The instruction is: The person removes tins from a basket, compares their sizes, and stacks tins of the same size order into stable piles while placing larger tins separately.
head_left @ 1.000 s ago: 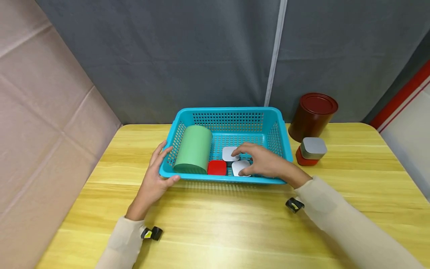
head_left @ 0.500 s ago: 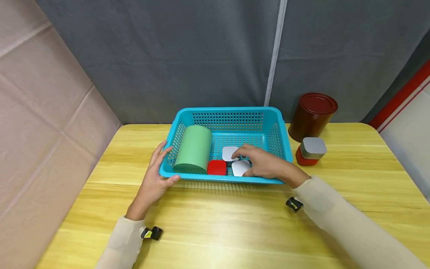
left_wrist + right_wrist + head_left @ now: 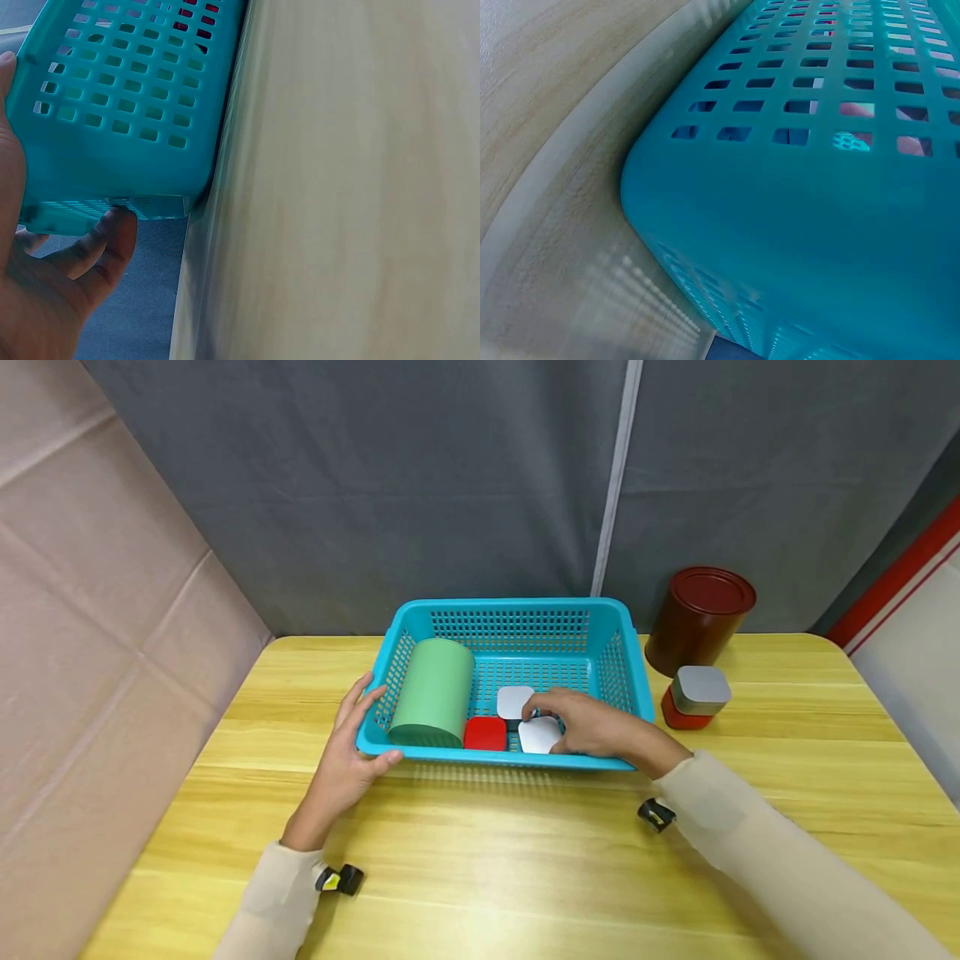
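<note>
Just below the head view's centre, the right hand clamped its fingers on the nearer white box — likely light, stiff, best gripped by opposite sides — inside the basket; the left hand touched the rim, fingers apart.

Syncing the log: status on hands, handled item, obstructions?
Left hand at blue basket corner. Right hand around near white-topped container, inside basket. Far white-topped container close behind, may crowd.

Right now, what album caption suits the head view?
Left grip on a turquoise basket, right grip around its nearer white-topped box, a green cylinder lying inside.
</note>
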`<state>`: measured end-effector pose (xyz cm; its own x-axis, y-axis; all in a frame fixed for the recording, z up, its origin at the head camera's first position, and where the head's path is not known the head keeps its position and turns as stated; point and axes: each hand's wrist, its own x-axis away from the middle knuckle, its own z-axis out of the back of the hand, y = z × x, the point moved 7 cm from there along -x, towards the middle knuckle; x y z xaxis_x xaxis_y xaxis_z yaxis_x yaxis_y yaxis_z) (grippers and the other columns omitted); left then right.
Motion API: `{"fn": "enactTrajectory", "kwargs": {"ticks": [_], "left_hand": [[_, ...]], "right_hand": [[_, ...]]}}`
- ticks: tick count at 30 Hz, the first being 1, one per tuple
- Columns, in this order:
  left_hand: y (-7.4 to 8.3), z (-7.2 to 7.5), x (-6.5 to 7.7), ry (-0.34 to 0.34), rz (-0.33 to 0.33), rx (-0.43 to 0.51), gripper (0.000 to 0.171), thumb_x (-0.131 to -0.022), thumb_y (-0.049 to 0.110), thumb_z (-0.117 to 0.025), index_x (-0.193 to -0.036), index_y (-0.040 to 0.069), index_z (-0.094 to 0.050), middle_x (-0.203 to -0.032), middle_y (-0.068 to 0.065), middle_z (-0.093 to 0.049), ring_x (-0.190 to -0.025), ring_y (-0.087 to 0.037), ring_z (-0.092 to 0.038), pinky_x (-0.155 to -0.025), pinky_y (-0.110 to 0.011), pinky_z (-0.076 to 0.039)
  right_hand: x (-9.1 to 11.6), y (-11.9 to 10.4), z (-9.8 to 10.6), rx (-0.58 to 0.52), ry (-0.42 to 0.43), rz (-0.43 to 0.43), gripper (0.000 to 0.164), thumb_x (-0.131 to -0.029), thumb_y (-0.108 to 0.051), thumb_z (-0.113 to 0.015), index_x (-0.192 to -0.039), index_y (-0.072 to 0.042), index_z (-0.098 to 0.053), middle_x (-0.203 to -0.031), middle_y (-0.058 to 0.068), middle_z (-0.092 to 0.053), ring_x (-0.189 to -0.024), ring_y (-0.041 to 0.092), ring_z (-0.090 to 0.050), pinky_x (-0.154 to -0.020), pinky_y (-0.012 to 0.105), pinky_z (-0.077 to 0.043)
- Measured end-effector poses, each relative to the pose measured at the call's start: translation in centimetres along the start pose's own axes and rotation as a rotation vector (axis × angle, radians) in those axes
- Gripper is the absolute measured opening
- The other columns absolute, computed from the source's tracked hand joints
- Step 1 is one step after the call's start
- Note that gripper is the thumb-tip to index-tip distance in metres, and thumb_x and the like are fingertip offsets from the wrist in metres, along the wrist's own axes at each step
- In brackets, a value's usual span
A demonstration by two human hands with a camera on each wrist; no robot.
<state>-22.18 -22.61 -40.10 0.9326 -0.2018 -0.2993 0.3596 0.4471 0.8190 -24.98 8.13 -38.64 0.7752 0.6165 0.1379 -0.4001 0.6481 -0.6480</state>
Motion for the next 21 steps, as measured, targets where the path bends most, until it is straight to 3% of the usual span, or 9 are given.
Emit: {"fn": "enactTrajectory", "kwargs": {"ticks": [7,21], "left_hand": [[-0.11,0.12,-0.05,0.002,0.003,-0.008,0.088,-0.081,0.014,-0.087,-0.159,0.014,-0.044,-0.176,0.000,-0.015,-0.159,-0.035,-0.020,-0.118,-0.066,-0.029],[-0.04,-0.02,-0.02,0.003,-0.007,0.014,0.088,-0.081,0.019,-0.088,-0.158,0.012,-0.045,-0.175,0.002,-0.016,-0.159,-0.035,-0.019,-0.120,-0.066,-0.026]], "right_hand": [[-0.16,0.05,-0.33,-0.004,-0.024,-0.017,0.045,-0.082,0.007,-0.080,-0.122,-0.010,-0.066,-0.134,0.017,-0.067,-0.118,0.033,-0.058,-0.096,0.045,-0.054],[0.26,0.30,0.27,-0.026,0.005,-0.028,0.038,-0.085,0.000,-0.080,-0.121,-0.005,-0.072,-0.134,0.018,-0.067,-0.114,0.033,-0.057,-0.095,0.045,-0.054]]}}
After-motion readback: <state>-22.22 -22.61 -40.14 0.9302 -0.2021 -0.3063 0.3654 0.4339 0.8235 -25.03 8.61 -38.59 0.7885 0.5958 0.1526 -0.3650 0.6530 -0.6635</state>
